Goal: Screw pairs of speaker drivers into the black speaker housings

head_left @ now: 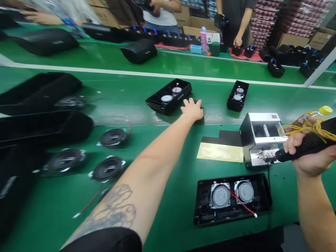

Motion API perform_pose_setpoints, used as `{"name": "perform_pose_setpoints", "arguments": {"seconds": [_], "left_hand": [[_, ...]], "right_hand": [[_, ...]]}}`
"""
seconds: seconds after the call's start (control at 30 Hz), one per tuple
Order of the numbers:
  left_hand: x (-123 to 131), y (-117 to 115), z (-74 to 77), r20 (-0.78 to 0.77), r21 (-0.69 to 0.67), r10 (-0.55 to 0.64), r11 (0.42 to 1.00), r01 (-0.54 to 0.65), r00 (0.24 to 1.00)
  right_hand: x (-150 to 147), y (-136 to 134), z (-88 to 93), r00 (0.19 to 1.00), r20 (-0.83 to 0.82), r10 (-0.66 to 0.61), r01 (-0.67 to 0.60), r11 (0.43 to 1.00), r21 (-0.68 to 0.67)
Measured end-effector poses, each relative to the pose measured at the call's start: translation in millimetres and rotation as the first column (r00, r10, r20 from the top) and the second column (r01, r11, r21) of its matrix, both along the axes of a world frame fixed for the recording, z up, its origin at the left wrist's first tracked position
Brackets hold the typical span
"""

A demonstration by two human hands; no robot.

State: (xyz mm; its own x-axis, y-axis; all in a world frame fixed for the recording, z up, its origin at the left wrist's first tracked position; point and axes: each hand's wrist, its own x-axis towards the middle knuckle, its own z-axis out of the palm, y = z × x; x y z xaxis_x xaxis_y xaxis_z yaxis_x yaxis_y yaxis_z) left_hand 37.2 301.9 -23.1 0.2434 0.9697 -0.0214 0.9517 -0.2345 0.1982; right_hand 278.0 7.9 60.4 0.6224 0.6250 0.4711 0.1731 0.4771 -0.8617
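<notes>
My left hand (pixel 193 109) reaches far forward onto the green conveyor belt (pixel 126 108), fingers spread flat, touching the near corner of a black speaker housing (pixel 169 96) with two round drivers. My right hand (pixel 306 154) is closed round a black electric screwdriver (pixel 307 144), its tip at a small grey screw feeder box (pixel 258 140). In front of me lies another black speaker housing (pixel 232 197) with two silver drivers and a red and white wire.
A third housing (pixel 237 95) rides the belt to the right. Loose speaker drivers (pixel 113 137) and black covers (pixel 39 91) lie at left. A gold sheet (pixel 220 152) lies beside the feeder. People stand across the far belt among black parts and a pink bottle (pixel 203 39).
</notes>
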Motion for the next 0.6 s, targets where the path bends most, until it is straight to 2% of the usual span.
{"name": "perform_pose_setpoints", "arguments": {"seconds": [0.13, 0.2, 0.27, 0.33, 0.43, 0.5, 0.6], "left_hand": [[-2, 15, 0.3, 0.005, 0.003, -0.047, 0.999, 0.047, 0.999], [-4, 14, 7.2, 0.004, 0.008, -0.079, 0.997, 0.079, 0.997], [-10, 4, 17.7, 0.006, 0.025, -0.109, 0.994, 0.109, 0.994], [-20, -17, 29.1, 0.016, 0.057, -0.144, 0.988, 0.143, 0.989], [-47, -62, 40.8, -0.019, 0.107, -0.235, 0.966, 0.236, 0.972], [-73, -94, 41.0, -0.081, 0.076, -0.249, 0.964, 0.255, 0.965], [-115, -133, 28.8, -0.171, 0.005, -0.227, 0.973, 0.231, 0.959]], "right_hand": [[0, 1, -0.9, 1.000, 0.000, 0.027, -0.026, 1.000, 0.011], [-1, 1, -0.6, 1.000, 0.004, 0.026, -0.026, 0.999, 0.024], [-2, 1, 0.6, 0.999, 0.018, 0.032, -0.032, 0.999, 0.031], [-5, 0, 2.3, 0.998, 0.041, 0.048, -0.050, 0.998, 0.044], [-10, -3, 4.4, 0.995, 0.076, 0.065, -0.068, 0.997, 0.045], [-13, -4, 5.2, 0.994, 0.090, 0.061, -0.065, 0.997, 0.044], [-15, -6, 6.1, 0.992, 0.099, 0.077, -0.081, 0.996, 0.046]]}}
